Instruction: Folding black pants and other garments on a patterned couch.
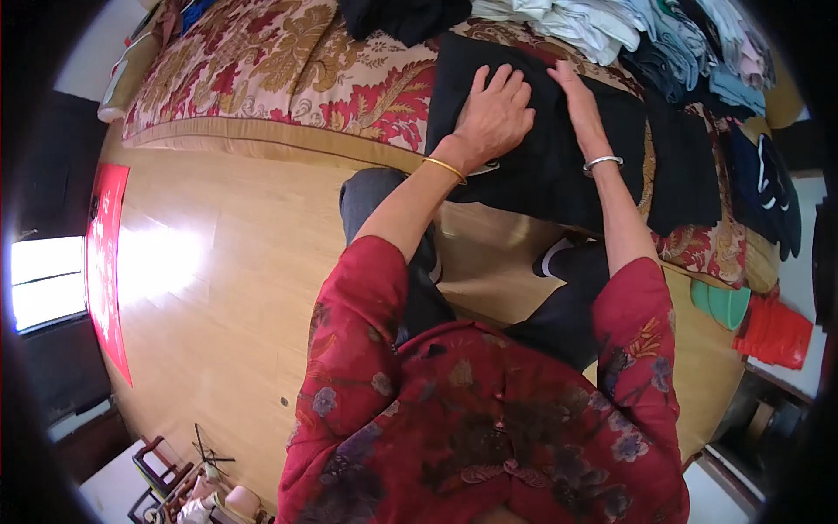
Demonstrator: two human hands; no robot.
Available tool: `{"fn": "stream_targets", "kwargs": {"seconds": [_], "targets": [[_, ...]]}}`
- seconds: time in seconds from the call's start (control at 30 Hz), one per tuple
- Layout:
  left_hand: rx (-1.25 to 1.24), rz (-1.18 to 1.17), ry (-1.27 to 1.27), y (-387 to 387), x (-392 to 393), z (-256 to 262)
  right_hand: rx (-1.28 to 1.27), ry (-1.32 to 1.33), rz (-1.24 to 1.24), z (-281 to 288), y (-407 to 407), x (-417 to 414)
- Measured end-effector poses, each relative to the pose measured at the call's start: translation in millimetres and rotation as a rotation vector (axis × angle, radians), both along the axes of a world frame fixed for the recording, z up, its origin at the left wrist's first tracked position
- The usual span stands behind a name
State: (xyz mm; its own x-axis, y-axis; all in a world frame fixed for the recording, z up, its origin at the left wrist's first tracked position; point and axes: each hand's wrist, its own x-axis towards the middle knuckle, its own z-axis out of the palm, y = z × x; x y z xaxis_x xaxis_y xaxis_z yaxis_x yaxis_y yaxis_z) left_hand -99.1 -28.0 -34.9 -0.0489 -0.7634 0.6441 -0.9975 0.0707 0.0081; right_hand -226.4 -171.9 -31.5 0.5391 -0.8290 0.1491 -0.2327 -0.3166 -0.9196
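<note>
A black cloth garment lies spread over the front edge of a patterned sofa seat, partly hanging over it. My left hand rests palm down on the garment's left part, its fingers slightly spread and a gold-coloured bangle on the wrist. On the right part, my right hand touches the cloth with its edge, fingers extended; a silver-coloured bangle circles that wrist. Neither hand grips the fabric. Another black cloth piece lies just to the right, over the same seat.
Piles of folded light clothes and blue clothes lie behind the garment. A dark bundle is at the back. Dark blue clothing with white trim, a green bucket and a red plastic container are at the right.
</note>
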Motion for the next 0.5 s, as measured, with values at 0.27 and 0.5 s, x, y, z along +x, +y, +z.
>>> {"fn": "stream_targets", "kwargs": {"seconds": [0.27, 0.5], "targets": [[-0.054, 0.252, 0.674, 58.1, 47.8, 21.7, -0.927, 0.482, -0.126, -22.4, 31.7, 0.1], [0.253, 0.028, 1.526, 63.7, 60.8, 37.5, -1.091, 0.204, -0.14, 1.3, 50.6, 2.3]]}}
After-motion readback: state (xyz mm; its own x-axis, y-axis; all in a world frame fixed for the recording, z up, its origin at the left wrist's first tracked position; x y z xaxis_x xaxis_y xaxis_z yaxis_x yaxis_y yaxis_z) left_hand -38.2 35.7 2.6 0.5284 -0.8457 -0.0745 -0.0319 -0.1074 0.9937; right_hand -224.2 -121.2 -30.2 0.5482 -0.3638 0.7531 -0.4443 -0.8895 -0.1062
